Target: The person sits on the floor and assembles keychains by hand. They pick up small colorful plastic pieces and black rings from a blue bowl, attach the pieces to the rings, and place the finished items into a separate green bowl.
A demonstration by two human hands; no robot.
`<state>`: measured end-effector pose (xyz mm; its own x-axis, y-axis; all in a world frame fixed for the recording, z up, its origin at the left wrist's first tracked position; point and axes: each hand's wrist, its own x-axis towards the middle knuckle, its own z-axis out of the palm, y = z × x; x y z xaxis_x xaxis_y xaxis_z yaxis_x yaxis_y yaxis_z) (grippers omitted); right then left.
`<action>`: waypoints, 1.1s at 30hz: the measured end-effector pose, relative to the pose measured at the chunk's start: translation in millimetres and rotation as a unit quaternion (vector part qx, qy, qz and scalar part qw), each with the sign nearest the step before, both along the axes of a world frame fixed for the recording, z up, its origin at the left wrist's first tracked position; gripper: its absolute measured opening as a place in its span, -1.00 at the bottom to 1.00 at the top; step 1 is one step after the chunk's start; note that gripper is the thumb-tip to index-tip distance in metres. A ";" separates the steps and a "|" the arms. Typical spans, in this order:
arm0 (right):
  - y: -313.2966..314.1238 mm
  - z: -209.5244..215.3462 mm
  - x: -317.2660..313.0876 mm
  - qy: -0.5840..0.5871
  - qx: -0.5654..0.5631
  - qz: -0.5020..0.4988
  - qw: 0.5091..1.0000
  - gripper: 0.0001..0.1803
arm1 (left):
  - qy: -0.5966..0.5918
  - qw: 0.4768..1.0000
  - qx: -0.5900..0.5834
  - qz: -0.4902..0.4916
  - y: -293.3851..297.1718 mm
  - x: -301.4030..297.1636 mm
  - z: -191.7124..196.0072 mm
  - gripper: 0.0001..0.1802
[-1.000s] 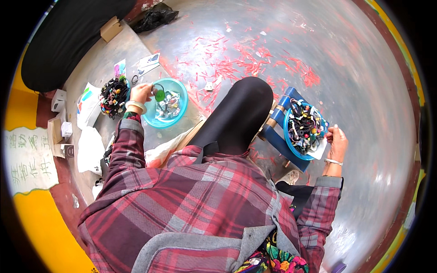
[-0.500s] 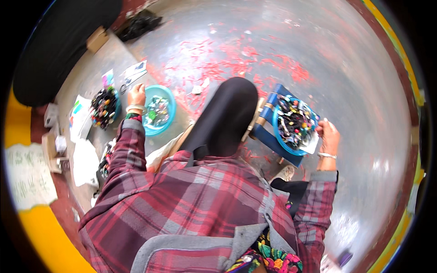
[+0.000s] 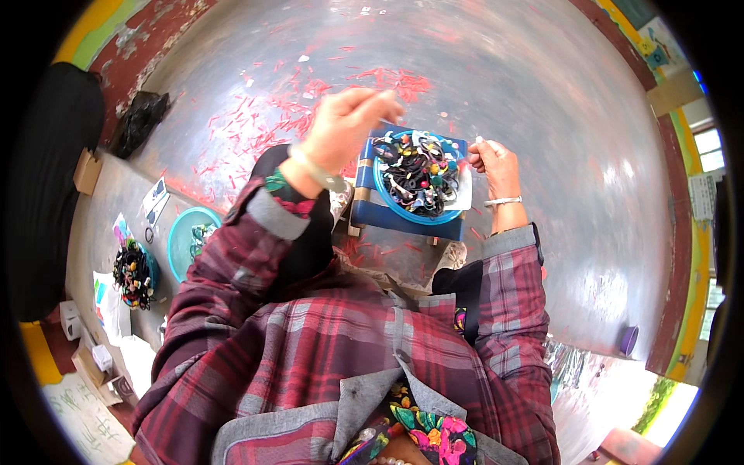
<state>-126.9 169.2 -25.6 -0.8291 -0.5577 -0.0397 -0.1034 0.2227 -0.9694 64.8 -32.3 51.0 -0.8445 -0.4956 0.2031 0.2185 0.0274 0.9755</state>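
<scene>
A blue basin [image 3: 384, 194] heaped with black hair ties [image 3: 422, 174] with coloured beads and charms stands on a blue stool [image 3: 364, 214] in front of me. My left hand [image 3: 341, 128] is raised beyond the basin's upper left, fingers bent together and slightly blurred; anything in them is too small to make out. Just right of the basin, my right hand [image 3: 496, 167] holds thumb and fingertips in a pinch, and what sits between them cannot be told. A white card or paper [image 3: 463, 192] lies along the basin's right side.
A teal basin [image 3: 180, 240] with small clear packets stands at my left. Beside it are another heaped container of hair ties [image 3: 133, 275], scissors [image 3: 149, 232] and papers [image 3: 155, 200]. Red scraps [image 3: 256, 124] litter the floor; a black bag [image 3: 139, 120] lies at far left.
My left hand has swung right from the teal basin to beside the basin on the stool. My view has turned right; my right hand stays by that basin, still pinched.
</scene>
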 end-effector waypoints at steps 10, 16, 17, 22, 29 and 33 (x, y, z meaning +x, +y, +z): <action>37.5 -25.5 -52.3 0.066 0.340 0.057 0.936 -0.81 | -0.161 0.977 0.140 -0.004 19.9 -63.1 -88.8 -0.72; 22.6 -37.4 -47.2 0.110 0.533 0.133 0.829 -0.71 | -0.131 0.976 0.175 -0.013 15.2 -59.9 -87.4 -0.73; 23.0 -43.7 -49.3 0.116 0.543 0.124 0.823 -0.70 | -0.130 0.976 0.175 -0.015 16.1 -60.0 -87.8 -0.73; 19.1 -58.9 -45.8 0.110 0.565 0.081 0.814 -0.66 | -0.145 0.979 0.144 -0.022 16.9 -58.5 -86.5 -0.72; 15.8 -70.1 -45.0 0.145 0.577 0.107 0.797 -0.68 | -0.156 0.978 0.138 -0.022 14.8 -57.4 -87.2 -0.74; 21.5 -91.6 -56.0 0.163 0.578 0.109 0.792 -0.72 | -0.162 0.976 0.141 -0.025 17.9 -58.0 -84.6 -0.74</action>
